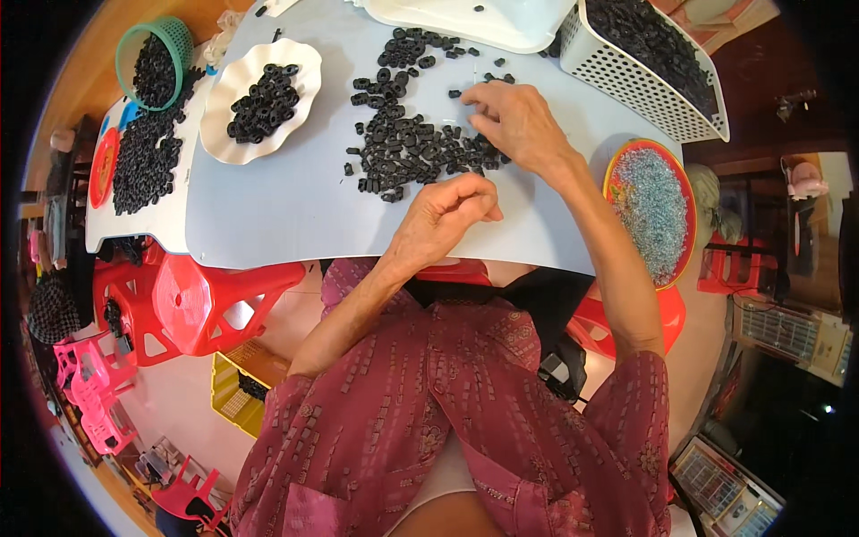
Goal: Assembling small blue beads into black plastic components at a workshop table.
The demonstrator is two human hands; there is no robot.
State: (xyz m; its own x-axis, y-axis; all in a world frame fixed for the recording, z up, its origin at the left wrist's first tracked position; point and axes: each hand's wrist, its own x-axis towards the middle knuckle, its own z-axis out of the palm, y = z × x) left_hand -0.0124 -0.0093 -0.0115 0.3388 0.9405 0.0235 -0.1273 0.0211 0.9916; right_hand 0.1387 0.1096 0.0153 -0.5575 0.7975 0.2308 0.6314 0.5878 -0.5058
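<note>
Nearest us, our left hand [445,213] is clenched into a fist on the grey surface [286,206], perhaps pinching something we cannot see. Beyond it, our right hand [514,121] rests, fingers released, on the black rings [407,148]. Farther off sits a white scalloped plate [224,134] of rings.

- pale grey-blue table [295,201], rounded near edge
- loose heap of small black ring parts [407,148] around the middle, trailing toward the far edge
- white wavy plate [219,134] of the same rings, left of the heap
- white slotted basket [626,76] at the far right corner
- red bowl [682,192] of pale beads on the right edge
</note>
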